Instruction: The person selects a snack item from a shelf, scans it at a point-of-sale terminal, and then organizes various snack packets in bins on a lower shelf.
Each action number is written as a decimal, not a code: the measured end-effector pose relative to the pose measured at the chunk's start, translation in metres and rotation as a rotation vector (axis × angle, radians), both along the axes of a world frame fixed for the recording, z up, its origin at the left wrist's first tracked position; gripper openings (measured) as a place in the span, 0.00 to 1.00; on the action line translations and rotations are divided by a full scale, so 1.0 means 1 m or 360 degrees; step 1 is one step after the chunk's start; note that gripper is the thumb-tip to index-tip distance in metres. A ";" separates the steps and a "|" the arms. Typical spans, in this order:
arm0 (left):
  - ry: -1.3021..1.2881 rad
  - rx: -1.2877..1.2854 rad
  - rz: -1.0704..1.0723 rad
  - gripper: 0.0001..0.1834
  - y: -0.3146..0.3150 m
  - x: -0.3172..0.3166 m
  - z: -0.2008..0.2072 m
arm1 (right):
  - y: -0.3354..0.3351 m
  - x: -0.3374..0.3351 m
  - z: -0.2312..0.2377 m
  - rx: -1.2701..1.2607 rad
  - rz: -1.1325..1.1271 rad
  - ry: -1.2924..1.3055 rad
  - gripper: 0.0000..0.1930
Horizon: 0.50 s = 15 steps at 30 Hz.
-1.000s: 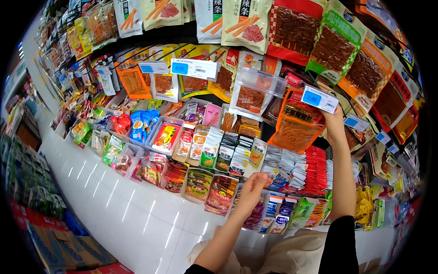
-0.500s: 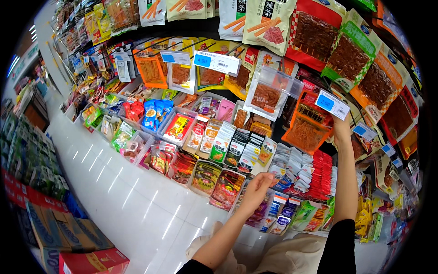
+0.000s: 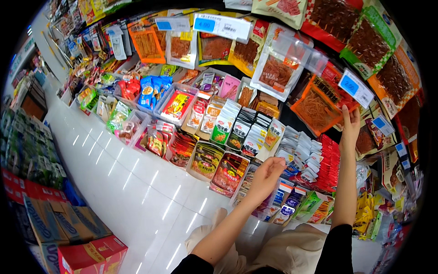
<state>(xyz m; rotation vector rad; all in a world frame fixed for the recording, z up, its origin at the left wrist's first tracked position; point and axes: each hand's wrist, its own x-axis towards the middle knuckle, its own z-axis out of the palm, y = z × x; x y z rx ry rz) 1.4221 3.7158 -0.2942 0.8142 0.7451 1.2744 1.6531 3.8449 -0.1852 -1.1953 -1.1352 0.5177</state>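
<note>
An orange bag of shredded snack [image 3: 315, 106] hangs from a rack hook, tilted, below a white-and-blue price tag [image 3: 356, 87]. My right hand [image 3: 350, 127] is at its right edge, fingers and thumb closed on the border of the bag. Lower and further left, my left hand [image 3: 268, 177] hovers over the trays with its fingers curled together. Whatever those fingers may hold is too small to make out. Just beyond them stand silver-white sachets [image 3: 292, 148] in a row, with red sachets [image 3: 326, 157] to their right.
Open trays of small snack packets, among them a red-and-yellow one [image 3: 178, 104], run along the lower shelf. A clear plastic holder [image 3: 299, 50] juts out beside the hanging bags. Cartons [image 3: 64, 223] and a red box [image 3: 93, 255] stand on the floor at lower left.
My right hand has come down from the price tag to the orange bag's edge, and the bag now hangs more tilted. My left hand has risen slightly; the whole view has shifted.
</note>
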 end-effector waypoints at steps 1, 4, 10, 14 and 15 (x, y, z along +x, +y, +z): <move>-0.0003 -0.0021 0.0008 0.12 0.001 0.000 -0.001 | -0.002 0.001 -0.007 -0.0009 -0.0028 -0.0035 0.26; 0.0004 0.0024 0.0032 0.11 -0.001 0.006 -0.004 | -0.004 0.009 -0.025 -0.0030 -0.0013 -0.0144 0.30; 0.0130 0.0019 -0.0083 0.13 -0.009 0.001 0.000 | -0.008 0.000 -0.042 -0.0278 -0.0372 -0.0220 0.45; 0.0130 -0.0040 -0.0097 0.13 -0.014 -0.005 0.009 | -0.012 -0.002 -0.043 -0.0283 -0.0127 -0.0125 0.49; 0.0128 -0.0036 -0.0088 0.13 -0.015 -0.006 0.013 | -0.011 0.000 -0.041 -0.0288 -0.0108 -0.0136 0.49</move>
